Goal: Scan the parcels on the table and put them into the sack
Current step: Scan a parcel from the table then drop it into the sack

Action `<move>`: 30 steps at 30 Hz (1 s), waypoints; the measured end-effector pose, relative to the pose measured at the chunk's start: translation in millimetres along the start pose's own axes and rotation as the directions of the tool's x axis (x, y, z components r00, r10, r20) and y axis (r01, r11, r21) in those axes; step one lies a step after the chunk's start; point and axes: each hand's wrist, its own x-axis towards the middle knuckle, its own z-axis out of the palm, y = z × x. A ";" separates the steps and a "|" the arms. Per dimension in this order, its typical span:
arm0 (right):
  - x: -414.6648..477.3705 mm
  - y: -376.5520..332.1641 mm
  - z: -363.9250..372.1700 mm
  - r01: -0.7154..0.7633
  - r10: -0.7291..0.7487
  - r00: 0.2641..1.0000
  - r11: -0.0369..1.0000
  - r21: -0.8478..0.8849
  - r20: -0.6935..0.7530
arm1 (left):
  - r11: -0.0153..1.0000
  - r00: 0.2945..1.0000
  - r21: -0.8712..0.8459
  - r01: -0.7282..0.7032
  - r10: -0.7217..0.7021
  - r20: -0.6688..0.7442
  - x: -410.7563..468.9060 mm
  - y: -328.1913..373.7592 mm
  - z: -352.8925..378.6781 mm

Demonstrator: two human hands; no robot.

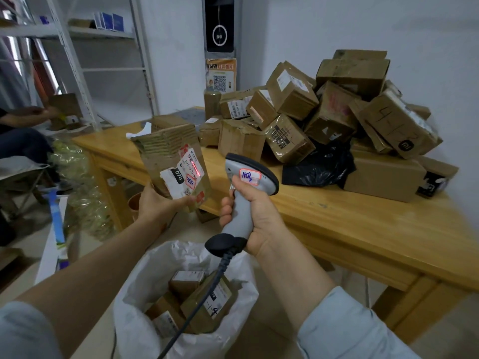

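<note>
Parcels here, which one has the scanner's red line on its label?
The torn cardboard parcel gripped in the left hand; the others lie on the table or in the sack.

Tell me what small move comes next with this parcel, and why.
Probably lower the parcel in the left hand into the white sack just below, once the scan registers: the scanner in the right hand casts its red line across the label.

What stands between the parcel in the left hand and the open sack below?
Only the scanner cable, hanging across the open mouth of the sack. The left hand holds the parcel above it; the right hand grips the scanner; nothing else visible intervenes.
</note>
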 end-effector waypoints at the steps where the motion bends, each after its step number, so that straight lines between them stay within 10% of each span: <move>1: -0.5 0.2 0.2 -0.006 0.006 1.000 1.000 0.007 -0.005 | 1.000 1.000 -0.003 -0.001 0.001 -0.003 0.5 -0.3 -0.3; 30: 2.7 11.1 0.3 0.036 -0.036 0.999 0.992 -0.120 0.004 | 0.999 0.999 -0.031 0.012 -0.013 -0.031 -4.4 -2.2 -19.5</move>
